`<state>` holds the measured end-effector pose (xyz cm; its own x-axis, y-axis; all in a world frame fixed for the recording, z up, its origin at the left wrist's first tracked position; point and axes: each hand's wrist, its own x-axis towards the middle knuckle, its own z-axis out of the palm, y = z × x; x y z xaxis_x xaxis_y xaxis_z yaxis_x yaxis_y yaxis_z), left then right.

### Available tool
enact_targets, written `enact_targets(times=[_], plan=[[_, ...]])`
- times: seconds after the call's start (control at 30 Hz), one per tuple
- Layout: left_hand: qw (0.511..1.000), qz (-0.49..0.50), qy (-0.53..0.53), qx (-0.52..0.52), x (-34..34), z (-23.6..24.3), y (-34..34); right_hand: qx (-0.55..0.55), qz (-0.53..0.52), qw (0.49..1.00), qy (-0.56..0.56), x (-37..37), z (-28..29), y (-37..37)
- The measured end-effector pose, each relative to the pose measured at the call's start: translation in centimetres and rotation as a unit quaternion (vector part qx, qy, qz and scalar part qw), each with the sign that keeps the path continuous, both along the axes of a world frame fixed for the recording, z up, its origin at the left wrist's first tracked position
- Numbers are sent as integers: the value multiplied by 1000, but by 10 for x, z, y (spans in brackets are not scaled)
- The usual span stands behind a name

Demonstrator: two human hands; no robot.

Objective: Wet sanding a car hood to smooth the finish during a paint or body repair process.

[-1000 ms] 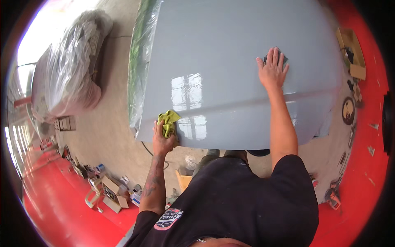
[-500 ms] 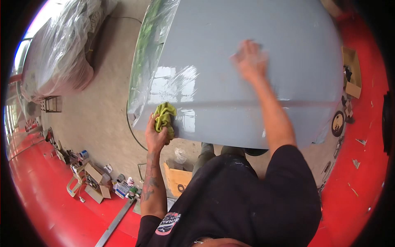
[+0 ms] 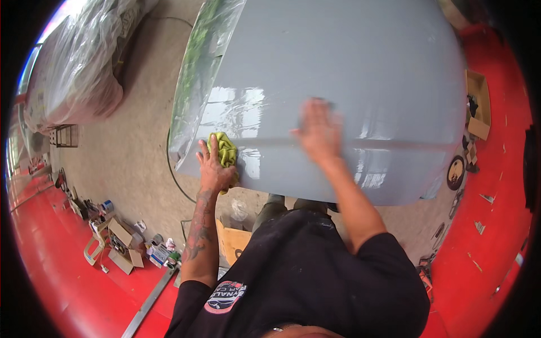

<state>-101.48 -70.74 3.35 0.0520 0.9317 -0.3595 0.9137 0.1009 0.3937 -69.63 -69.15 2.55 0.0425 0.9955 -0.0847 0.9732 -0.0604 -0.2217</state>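
A large glossy grey car body panel (image 3: pixel 349 67) fills the upper middle of the view. My left hand (image 3: pixel 213 168) grips a crumpled yellow-green cloth (image 3: pixel 224 150) and presses it against the panel's lower left corner. My right hand (image 3: pixel 320 130) lies flat on the panel near its horizontal crease, fingers spread and blurred by motion. Nothing is held in the right hand.
A plastic-wrapped bulky object (image 3: pixel 73 73) stands at the upper left on the concrete floor. Cardboard boxes and cans (image 3: pixel 121 242) lie on the floor at lower left, an open box (image 3: pixel 232 239) below the panel. More boxes (image 3: pixel 478 104) and discs (image 3: pixel 455 172) sit at the right by the red floor.
My right hand has slid leftward and down across the panel toward the crease. The left hand with the cloth has stayed at the panel's lower left corner.
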Motion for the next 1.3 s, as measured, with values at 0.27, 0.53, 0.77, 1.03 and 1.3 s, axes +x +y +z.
enact_targets(times=[0.27,0.53,0.77,1.03,1.3], plan=[[1000,-14,-12,-8,5,9,7,-32,-40,998,-47,-13,-16,-1],[999,-17,-42,-16,-3,6,2,40,259,965,32,-157,-27,74],[999,-22,-15,-29,4,14,2,63,-137,979,-138,101,-4,63],[999,-25,-26,-25,6,6,5,50,161,984,57,-168,-21,66],[1000,-15,-24,-12,4,17,4,71,70,993,-58,18,-9,159]])
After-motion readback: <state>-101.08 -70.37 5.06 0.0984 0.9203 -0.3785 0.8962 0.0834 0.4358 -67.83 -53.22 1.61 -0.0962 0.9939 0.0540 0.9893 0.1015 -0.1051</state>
